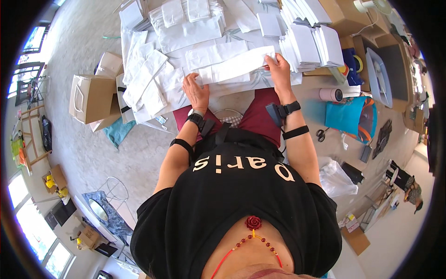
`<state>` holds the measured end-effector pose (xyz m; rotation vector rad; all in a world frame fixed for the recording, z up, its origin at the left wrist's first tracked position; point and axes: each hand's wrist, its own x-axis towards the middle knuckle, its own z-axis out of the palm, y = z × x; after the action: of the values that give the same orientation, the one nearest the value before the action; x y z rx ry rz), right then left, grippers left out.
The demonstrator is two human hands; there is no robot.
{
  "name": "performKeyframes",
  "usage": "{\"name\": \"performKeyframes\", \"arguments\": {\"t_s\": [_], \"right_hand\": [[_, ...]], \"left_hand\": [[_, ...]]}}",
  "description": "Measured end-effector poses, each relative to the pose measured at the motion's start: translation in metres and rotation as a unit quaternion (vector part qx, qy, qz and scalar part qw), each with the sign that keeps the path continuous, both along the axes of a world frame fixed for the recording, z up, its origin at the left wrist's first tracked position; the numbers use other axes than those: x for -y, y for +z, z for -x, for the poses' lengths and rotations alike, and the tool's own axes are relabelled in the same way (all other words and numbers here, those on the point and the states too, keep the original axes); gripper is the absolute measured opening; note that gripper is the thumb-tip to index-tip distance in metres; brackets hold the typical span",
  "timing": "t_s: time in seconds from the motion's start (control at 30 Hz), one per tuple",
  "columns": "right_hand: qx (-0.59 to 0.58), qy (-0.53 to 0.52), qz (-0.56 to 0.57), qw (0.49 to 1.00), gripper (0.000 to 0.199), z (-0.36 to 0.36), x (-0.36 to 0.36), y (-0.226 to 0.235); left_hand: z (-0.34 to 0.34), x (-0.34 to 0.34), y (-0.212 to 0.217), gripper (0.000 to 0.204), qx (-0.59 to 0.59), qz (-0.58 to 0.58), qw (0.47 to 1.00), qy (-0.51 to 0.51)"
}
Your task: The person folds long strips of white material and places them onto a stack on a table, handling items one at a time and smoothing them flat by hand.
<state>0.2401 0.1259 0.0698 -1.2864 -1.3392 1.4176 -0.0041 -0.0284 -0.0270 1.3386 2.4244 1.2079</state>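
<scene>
Two hands worked at a long white folded paper bag (236, 67) lying flat across the worktop (241, 100), just past the person's dark-red lap. Left hand (196, 92) lay palm-down on the bag's near-left end, fingers (189, 83) spread flat & pressing, nothing gripped. Right hand (280, 69) was at the bag's right end, fingers (274, 59) curled & pinched on its edge. Both wrists had black straps w/ small devices.

To the left, loose white bags (145, 79) lay fanned over the worktop edge, w/ a tan cardboard box (92, 97) on the floor beside them. To the right, a pink roll (331, 95), scissors (320, 135) and a turquoise bag (346, 116).

Farther back, tall stacks of folded white bags (306, 46) stood just beyond the right hand; more white bags (190, 25) piled at the far side, near a brown box (341, 16).
</scene>
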Motion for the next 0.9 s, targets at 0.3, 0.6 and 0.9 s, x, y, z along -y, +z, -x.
{"name": "performKeyframes", "arguments": {"t_s": [0.3,0.6,0.9], "right_hand": [[0.07,-0.048,0.007,0.996,0.024,-0.026,0.001,-0.038],[0.136,-0.049,-0.014,0.989,0.027,-0.046,-0.006,-0.089],[0.26,-0.055,-0.08,0.961,0.035,-0.047,-0.007,-0.102]], "left_hand": [[-0.002,-0.001,0.003,0.047,-0.063,-0.011,0.996,-0.054],[-0.001,-0.001,0.003,0.044,-0.087,0.008,0.992,-0.09],[-0.001,-0.003,0.007,0.042,-0.097,0.021,0.991,-0.089]]}}
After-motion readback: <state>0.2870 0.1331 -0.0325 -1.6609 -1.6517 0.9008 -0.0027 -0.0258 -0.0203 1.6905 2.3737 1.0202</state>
